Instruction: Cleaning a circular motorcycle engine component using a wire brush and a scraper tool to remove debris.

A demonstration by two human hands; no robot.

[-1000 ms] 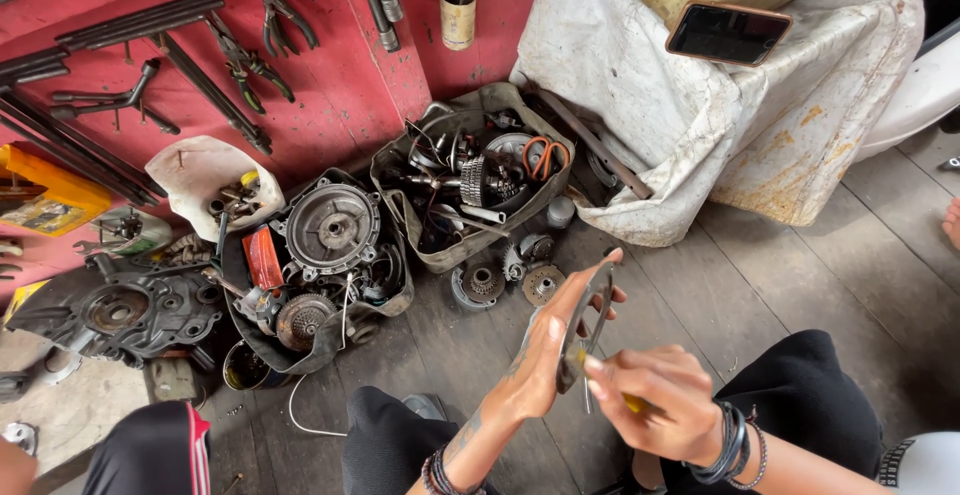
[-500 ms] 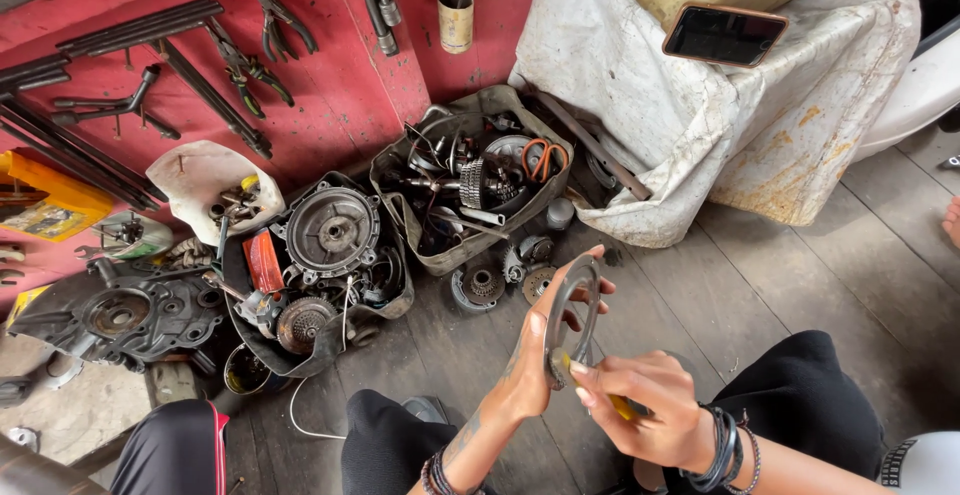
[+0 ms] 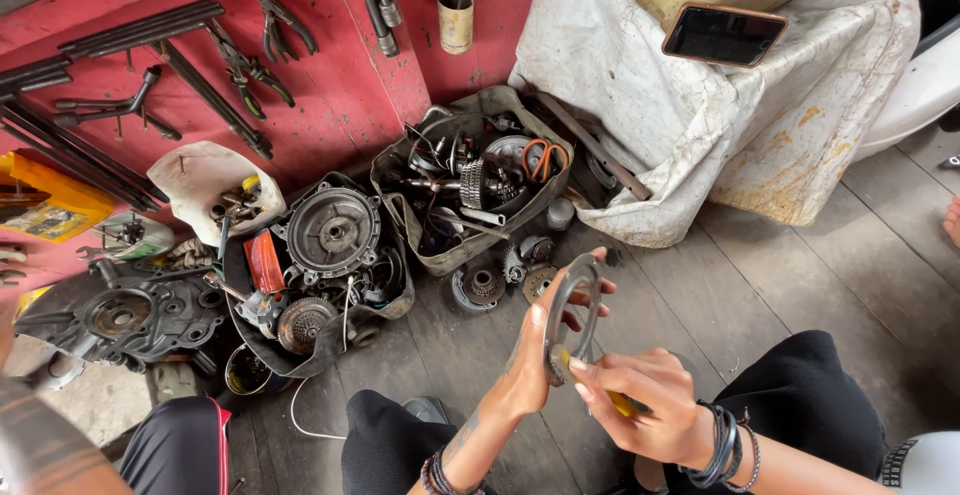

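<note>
Lower centre of the frame: left hand point(image 3: 530, 375) clasped on a grey metal ring plate point(image 3: 575, 305), held edge-up; right hand point(image 3: 645, 405) closed round a yellow-handled tool point(image 3: 622, 405), tip at its lower rim. Seemingly prying or scraping; steady grip and controlled pressure needed.

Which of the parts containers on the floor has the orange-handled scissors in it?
The grey tray by the cloth-covered stand holds the scissors; the black tray left of it has a round engine cover instead.
</note>
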